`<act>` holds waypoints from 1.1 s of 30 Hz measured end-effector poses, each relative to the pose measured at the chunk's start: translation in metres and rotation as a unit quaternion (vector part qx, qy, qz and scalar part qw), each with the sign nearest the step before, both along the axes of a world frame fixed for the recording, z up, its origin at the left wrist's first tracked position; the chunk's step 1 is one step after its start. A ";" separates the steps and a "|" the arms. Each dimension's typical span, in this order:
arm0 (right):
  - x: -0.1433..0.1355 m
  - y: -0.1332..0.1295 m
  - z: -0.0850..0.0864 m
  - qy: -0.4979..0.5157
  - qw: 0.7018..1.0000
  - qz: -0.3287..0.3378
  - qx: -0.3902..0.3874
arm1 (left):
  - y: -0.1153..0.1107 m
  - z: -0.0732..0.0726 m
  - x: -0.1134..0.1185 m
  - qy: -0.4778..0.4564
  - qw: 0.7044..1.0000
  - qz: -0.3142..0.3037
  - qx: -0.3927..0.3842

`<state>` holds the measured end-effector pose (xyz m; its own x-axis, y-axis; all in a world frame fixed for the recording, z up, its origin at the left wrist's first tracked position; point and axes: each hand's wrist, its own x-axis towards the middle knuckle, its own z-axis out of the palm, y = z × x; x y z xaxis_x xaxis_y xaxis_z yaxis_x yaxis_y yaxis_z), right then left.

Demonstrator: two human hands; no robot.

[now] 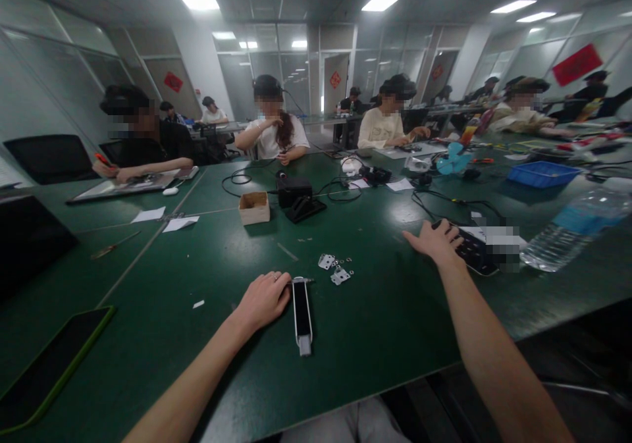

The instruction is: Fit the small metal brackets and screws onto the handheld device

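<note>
A long, narrow device (303, 311) with a black face and white edges lies on the green table in front of me. My left hand (266, 298) rests at its upper left, fingers curled together against its far end. A small metal pin (309, 280) juts out there. Just beyond lie two small metal plates (340, 276) and several tiny rings (349, 259). Farther right, my right hand (437, 239) has its fingers spread over the left end of a black object with keys (476, 252). The fingertips touch its edge and grasp nothing visible.
A water bottle (575, 229) leans at the right near a blue tray (543, 174). A small cardboard box (254, 208) and a black stand (305, 208) sit ahead, among cables. A green-edged phone (54, 367) lies left. Several people work across the table.
</note>
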<state>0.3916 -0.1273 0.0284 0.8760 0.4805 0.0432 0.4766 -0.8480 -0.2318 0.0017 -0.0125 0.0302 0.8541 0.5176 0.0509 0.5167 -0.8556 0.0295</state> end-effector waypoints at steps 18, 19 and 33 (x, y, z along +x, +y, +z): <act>0.015 -0.003 -0.007 -0.006 1.000 -0.030 0.000 | 0.000 0.001 -0.001 0.010 1.000 0.002 0.001; 0.015 -0.003 -0.007 -0.008 1.000 -0.028 0.001 | 0.000 0.001 -0.001 0.009 1.000 0.000 0.000; 0.004 -0.002 0.000 -0.001 1.000 -0.022 -0.010 | 0.000 0.001 -0.001 0.008 1.000 0.006 -0.010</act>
